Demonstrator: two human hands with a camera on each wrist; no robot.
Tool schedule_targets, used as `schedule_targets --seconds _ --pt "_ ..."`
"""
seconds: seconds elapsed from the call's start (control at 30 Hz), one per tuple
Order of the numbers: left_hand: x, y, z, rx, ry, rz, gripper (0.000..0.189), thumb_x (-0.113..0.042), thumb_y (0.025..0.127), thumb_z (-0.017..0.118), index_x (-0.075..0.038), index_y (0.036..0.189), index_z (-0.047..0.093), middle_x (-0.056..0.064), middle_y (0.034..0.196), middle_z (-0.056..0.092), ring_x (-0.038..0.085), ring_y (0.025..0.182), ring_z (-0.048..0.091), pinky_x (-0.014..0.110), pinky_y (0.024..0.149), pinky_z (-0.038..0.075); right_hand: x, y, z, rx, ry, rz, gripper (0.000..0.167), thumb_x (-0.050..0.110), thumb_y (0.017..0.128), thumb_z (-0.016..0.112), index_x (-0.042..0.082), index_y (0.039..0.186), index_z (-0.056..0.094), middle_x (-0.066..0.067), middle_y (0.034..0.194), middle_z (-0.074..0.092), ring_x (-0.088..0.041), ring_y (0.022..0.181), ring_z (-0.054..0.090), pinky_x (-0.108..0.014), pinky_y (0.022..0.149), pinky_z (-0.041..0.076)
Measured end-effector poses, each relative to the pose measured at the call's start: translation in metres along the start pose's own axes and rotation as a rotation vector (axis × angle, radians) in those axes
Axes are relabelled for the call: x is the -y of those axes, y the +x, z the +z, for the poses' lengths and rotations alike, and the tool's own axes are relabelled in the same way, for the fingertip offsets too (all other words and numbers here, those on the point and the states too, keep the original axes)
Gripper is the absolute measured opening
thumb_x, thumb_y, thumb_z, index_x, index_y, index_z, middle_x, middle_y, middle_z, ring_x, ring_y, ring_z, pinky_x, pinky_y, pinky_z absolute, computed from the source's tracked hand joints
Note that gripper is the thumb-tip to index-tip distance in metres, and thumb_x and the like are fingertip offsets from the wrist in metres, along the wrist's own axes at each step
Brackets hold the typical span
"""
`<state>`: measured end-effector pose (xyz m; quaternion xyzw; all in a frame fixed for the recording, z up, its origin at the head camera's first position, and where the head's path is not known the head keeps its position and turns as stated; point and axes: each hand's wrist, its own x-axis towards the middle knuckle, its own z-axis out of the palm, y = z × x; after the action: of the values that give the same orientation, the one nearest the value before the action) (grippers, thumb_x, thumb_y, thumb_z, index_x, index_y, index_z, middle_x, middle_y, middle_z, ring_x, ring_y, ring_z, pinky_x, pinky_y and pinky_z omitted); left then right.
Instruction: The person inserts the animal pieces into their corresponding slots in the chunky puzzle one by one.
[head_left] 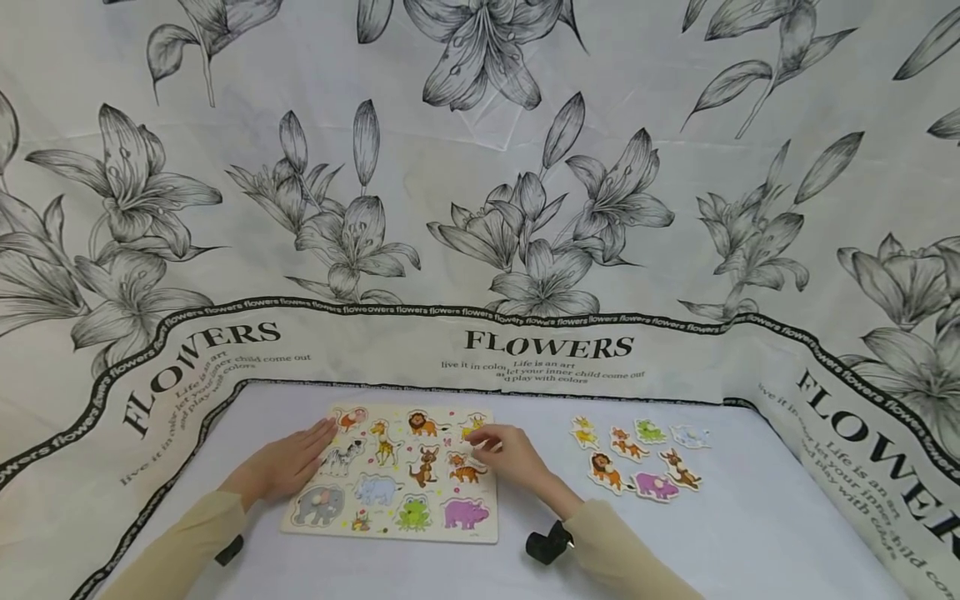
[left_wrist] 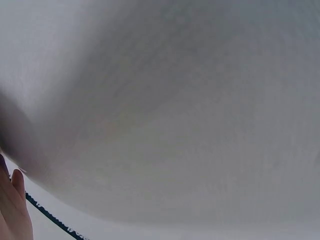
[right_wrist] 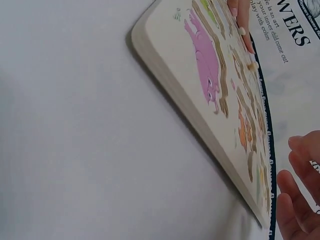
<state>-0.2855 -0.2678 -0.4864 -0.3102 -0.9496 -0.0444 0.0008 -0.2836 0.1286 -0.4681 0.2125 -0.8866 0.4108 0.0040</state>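
Note:
A wooden animal puzzle board (head_left: pixel 390 537) lies flat on the white table, printed with a lion, frog, purple hippo (right_wrist: pixel 205 55) and other animals. My left hand (head_left: pixel 288 462) rests at its left edge, fingers extended toward the monkey picture. Over the right edge is my right hand (head_left: pixel 513 458), its fingertips near the small yellow animal and the tiger. In the right wrist view, the right fingers (right_wrist: pixel 287 200) are loosely bent and spaced apart, with nothing seen between them. Most of the left wrist view is pale, blurred surface, with part of the left hand (left_wrist: pixel 15 210) at the corner.
Right of the board lie several loose animal pieces, including a lion (head_left: pixel 606 472), a purple hippo (head_left: pixel 656 487), a green frog (head_left: pixel 649 431) and a kangaroo (head_left: pixel 681 469). A flower-printed cloth (head_left: pixel 390 350) stands behind and on both sides. Small knobs (right_wrist: pixel 253 66) rise from the board.

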Motion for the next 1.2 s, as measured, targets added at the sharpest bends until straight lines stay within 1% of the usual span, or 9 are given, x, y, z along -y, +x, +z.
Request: schedule_targets --seconds 0.1,0.2,0.4,0.47,0.6,0.77,0.97,1.1,1.2 --pt "0.001 0.000 0.002 -0.006 0.001 -0.002 0.052 -0.022 0.102 0.039 0.004 0.146 0.033 0.021 0.155 0.030 0.038 0.141 0.032 0.049 0.114 0.034 -0.005 -0.006 -0.007 -0.019 0.000 0.023 0.021 0.009 0.087 0.068 0.007 0.107 0.071 -0.008 0.103 0.072 -0.013 0.084 0.062 -0.020 0.069 0.052" --pt "0.003 -0.001 0.004 -0.032 0.004 0.013 0.052 -0.022 0.101 0.040 0.003 0.146 0.034 0.021 0.153 0.032 0.039 0.140 0.034 0.050 0.112 0.036 -0.009 -0.011 -0.013 -0.032 -0.003 0.052 0.020 0.008 0.086 0.068 0.008 0.106 0.071 -0.007 0.103 0.072 -0.014 0.084 0.062 -0.020 0.069 0.051" --pt "0.006 -0.003 0.010 -0.112 0.071 0.062 0.051 -0.025 0.102 0.040 0.000 0.146 0.037 0.020 0.150 0.040 0.032 0.138 0.040 0.041 0.109 0.040 -0.020 -0.023 -0.025 -0.062 -0.021 0.068 0.020 0.008 0.086 0.069 0.009 0.105 0.072 -0.006 0.102 0.073 -0.014 0.084 0.064 -0.020 0.070 0.052" --pt "0.006 -0.004 0.011 -0.118 0.075 0.066 0.050 -0.025 0.102 0.040 0.000 0.146 0.037 0.020 0.149 0.040 0.032 0.138 0.040 0.040 0.109 0.040 -0.024 -0.027 -0.029 -0.074 -0.023 0.074 0.020 0.008 0.085 0.069 0.009 0.105 0.072 -0.006 0.102 0.073 -0.014 0.084 0.064 -0.020 0.071 0.053" --pt "0.004 -0.004 0.008 -0.075 0.043 0.051 0.051 -0.023 0.102 0.040 0.004 0.145 0.036 0.022 0.151 0.035 0.037 0.139 0.037 0.047 0.110 0.039 -0.033 -0.035 -0.037 -0.101 -0.032 0.085 0.020 0.006 0.084 0.070 0.009 0.104 0.072 -0.006 0.101 0.073 -0.014 0.083 0.064 -0.020 0.070 0.054" --pt "0.001 -0.003 0.004 -0.022 0.036 0.016 0.051 -0.022 0.102 0.039 0.004 0.146 0.035 0.021 0.154 0.031 0.037 0.141 0.033 0.047 0.114 0.035 -0.043 -0.042 -0.049 -0.135 -0.037 0.117 0.021 0.006 0.084 0.070 0.009 0.104 0.072 -0.005 0.101 0.073 -0.012 0.083 0.064 -0.020 0.070 0.054" --pt "0.000 -0.002 0.002 -0.025 0.043 0.010 0.051 -0.022 0.102 0.039 0.004 0.146 0.035 0.020 0.154 0.031 0.037 0.141 0.033 0.047 0.114 0.035 -0.055 -0.049 -0.064 -0.166 -0.062 0.096 0.022 0.005 0.084 0.071 0.007 0.105 0.072 -0.007 0.102 0.073 -0.013 0.083 0.065 -0.021 0.072 0.055" --pt "-0.001 -0.002 0.001 -0.015 0.040 0.009 0.052 -0.023 0.102 0.039 0.004 0.146 0.035 0.021 0.154 0.031 0.038 0.141 0.032 0.048 0.114 0.035 -0.060 -0.055 -0.073 -0.188 -0.073 0.125 0.022 0.006 0.084 0.071 0.008 0.106 0.072 -0.005 0.102 0.073 -0.010 0.083 0.064 -0.021 0.073 0.055" --pt "-0.001 -0.001 0.000 -0.009 0.041 0.010 0.052 -0.023 0.102 0.039 0.004 0.146 0.034 0.021 0.154 0.031 0.038 0.141 0.032 0.048 0.114 0.035 -0.064 -0.059 -0.080 -0.209 -0.071 0.136 0.022 0.005 0.084 0.071 0.008 0.105 0.072 -0.006 0.102 0.073 -0.011 0.083 0.064 -0.021 0.073 0.055"
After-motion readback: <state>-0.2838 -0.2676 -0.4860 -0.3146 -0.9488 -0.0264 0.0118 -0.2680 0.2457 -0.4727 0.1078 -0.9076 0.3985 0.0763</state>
